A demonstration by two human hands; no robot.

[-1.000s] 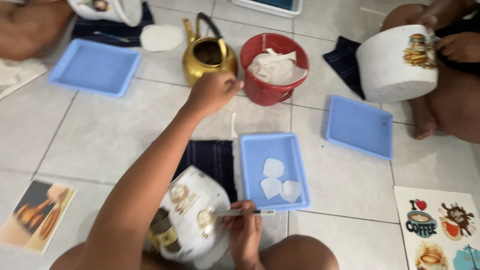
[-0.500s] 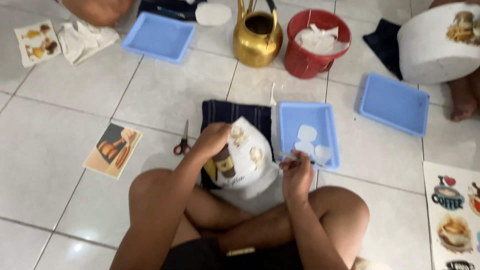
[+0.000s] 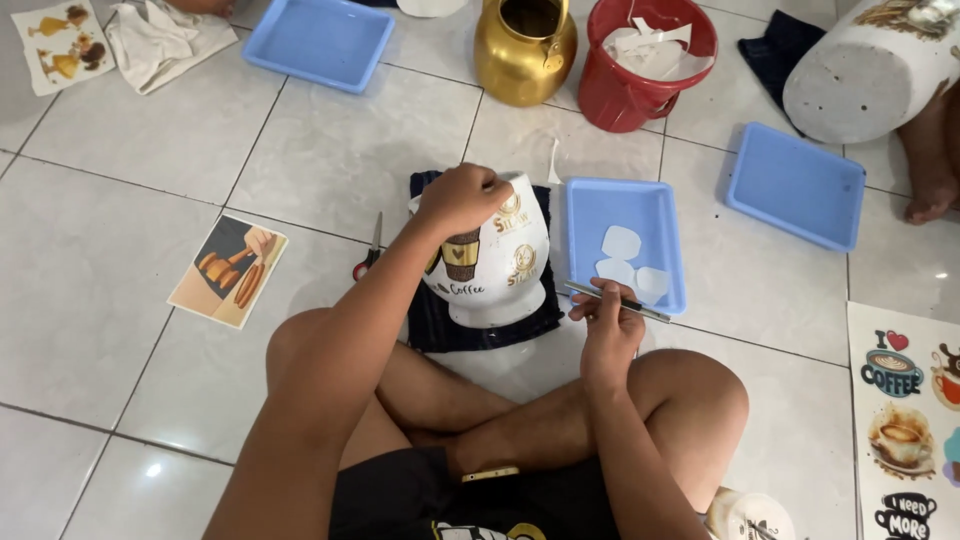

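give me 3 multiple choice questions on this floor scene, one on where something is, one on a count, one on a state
1. Where do the red-handled scissors lie?
A. in a tray
B. on the tiled floor left of the dark cloth
C. inside the red bucket

2. How many light blue plastic trays show?
A. one
B. two
C. three

3. What is the left hand doing?
A. gripping the top of the white ceramic pot with coffee decals
B. lying flat on the floor
C. holding the scissors

Answers:
1 B, they lie on a tile beside the dark cloth.
2 C, one top left, one beside the pot holding white cut-outs, one at right.
3 A, its fingers close over the pot's rim, while the right hand holds a thin metal tool.
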